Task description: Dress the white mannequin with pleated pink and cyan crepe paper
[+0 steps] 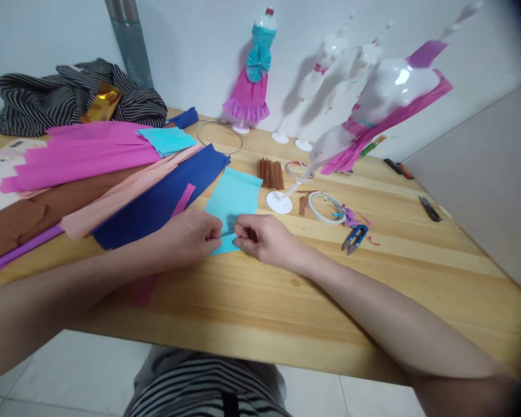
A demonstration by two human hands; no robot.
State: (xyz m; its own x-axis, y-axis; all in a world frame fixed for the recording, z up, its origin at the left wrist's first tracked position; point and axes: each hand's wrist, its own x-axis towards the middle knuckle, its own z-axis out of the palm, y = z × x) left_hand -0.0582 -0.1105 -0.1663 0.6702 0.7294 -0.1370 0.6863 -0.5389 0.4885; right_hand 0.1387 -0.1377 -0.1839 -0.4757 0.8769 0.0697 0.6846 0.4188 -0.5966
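A sheet of turquoise crepe paper (235, 191) lies on the table in front of me, its near end between my hands. My left hand (194, 236) pinches the near left part of the sheet, fingers curled in. On the near right part my right hand (267, 238) is closed in a pinch, thumb against the fingers. A crease or fold runs across the paper between the two hands. Beside my left hand lies a narrow pink strip (183, 198), which passes partly under my forearm. A small block of pleated brown paper (271, 174) sits just beyond the sheet on the right.
Crepe paper sheets in pink (95, 152), brown (65, 200) and navy (156, 202) spread leftward. A white mannequin (386, 92) leans on the right; a dressed mannequin (259, 63) stands at the wall. A tape roll (309, 204), thread snips (355, 237) and a utility knife (429, 208) lie right.
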